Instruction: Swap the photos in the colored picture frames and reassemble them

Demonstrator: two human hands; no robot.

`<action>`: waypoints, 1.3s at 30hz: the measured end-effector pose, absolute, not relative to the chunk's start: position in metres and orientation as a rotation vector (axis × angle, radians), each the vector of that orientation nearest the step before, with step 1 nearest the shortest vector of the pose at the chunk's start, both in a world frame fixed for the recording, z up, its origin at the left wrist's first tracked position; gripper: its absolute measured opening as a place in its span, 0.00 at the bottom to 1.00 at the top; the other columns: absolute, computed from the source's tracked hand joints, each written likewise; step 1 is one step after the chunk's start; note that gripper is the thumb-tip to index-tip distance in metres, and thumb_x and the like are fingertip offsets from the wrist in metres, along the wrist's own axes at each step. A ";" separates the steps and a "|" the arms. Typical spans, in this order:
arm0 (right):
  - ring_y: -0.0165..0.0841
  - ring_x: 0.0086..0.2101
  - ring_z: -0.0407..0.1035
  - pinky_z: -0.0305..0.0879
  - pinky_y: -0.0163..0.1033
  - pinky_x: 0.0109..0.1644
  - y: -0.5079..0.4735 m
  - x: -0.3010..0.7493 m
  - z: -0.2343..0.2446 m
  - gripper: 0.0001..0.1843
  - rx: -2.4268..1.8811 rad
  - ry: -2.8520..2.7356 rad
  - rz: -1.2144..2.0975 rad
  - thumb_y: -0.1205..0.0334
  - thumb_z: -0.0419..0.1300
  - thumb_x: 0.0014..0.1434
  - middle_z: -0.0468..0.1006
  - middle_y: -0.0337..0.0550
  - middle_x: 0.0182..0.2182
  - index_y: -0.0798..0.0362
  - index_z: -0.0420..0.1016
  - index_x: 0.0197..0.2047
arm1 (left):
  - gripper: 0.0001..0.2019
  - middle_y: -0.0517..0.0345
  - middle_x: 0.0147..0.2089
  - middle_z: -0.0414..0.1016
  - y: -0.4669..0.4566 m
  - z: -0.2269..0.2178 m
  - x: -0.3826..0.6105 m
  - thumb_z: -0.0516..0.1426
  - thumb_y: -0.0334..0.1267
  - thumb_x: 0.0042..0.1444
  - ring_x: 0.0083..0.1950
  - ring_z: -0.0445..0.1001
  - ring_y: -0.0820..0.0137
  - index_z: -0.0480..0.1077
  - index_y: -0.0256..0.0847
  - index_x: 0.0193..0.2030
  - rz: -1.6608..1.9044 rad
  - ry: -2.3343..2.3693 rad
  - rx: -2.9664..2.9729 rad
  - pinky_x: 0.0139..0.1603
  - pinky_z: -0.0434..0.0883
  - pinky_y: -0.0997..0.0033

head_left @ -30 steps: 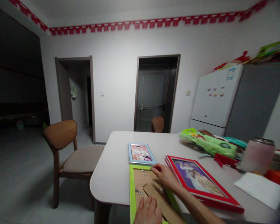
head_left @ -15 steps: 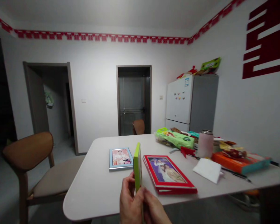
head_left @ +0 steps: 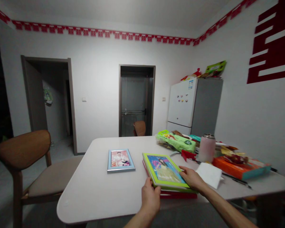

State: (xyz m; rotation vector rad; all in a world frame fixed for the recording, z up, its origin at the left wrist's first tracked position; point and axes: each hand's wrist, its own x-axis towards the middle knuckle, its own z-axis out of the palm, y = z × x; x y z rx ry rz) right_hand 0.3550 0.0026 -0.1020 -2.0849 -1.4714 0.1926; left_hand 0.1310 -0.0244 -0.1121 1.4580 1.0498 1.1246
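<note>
— What are the hands on?
— Both hold the green frame (head_left: 165,172). The left hand (head_left: 150,197) is curled round its near corner, and the right hand (head_left: 190,178) is half-closed along its right side.
— Where is it?
— Flat, glossy picture up, on a red frame (head_left: 178,193) at the tabletop's (head_left: 97,190) near edge. A small blue frame (head_left: 120,160) lies apart, to the left.

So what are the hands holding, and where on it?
The green picture frame: left hand at its near edge, right hand at its right edge.

Left hand (head_left: 150,198), right hand (head_left: 191,178) hold green frame (head_left: 165,171) (face up) atop red frame (head_left: 178,195).
</note>
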 end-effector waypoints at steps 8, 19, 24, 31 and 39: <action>0.42 0.44 0.63 0.54 0.42 0.49 0.010 0.317 -0.103 0.23 -2.099 -1.620 -0.092 0.66 0.48 0.48 0.71 0.55 0.44 0.61 0.66 0.48 | 0.21 0.50 0.48 0.69 -0.004 -0.115 0.093 0.53 0.30 0.43 0.48 0.66 0.65 0.64 0.35 0.47 1.010 1.204 1.802 0.49 0.61 0.71; 0.41 0.48 0.59 0.53 0.46 0.50 0.082 0.117 -0.125 0.24 -1.585 -2.196 0.019 0.71 0.49 0.44 0.66 0.57 0.49 0.60 0.65 0.47 | 0.21 0.44 0.51 0.65 0.016 -0.139 -0.011 0.50 0.29 0.45 0.52 0.63 0.65 0.61 0.29 0.49 1.052 1.516 1.963 0.53 0.57 0.67; 0.39 0.50 0.56 0.49 0.48 0.52 0.068 0.123 -0.142 0.26 -1.597 -2.189 0.019 0.72 0.48 0.43 0.66 0.52 0.49 0.57 0.64 0.48 | 0.24 0.45 0.56 0.59 0.004 -0.136 -0.021 0.51 0.29 0.43 0.57 0.56 0.65 0.60 0.32 0.50 1.072 1.477 2.071 0.57 0.53 0.64; 0.36 0.48 0.60 0.53 0.45 0.54 -0.025 0.141 -0.148 0.24 -1.342 -1.976 0.382 0.70 0.47 0.44 0.69 0.47 0.46 0.52 0.67 0.46 | 0.36 0.41 0.59 0.52 -0.033 -0.152 -0.001 0.59 0.33 0.35 0.60 0.48 0.54 0.54 0.32 0.55 0.723 1.385 2.493 0.58 0.47 0.48; 0.39 0.44 0.64 0.61 0.42 0.48 -0.049 0.175 -0.134 0.25 -1.344 -1.362 0.607 0.54 0.52 0.47 0.68 0.51 0.47 0.55 0.65 0.48 | 0.24 0.46 0.52 0.64 -0.045 -0.135 0.011 0.51 0.24 0.43 0.55 0.59 0.60 0.60 0.34 0.50 0.769 1.413 2.488 0.54 0.57 0.58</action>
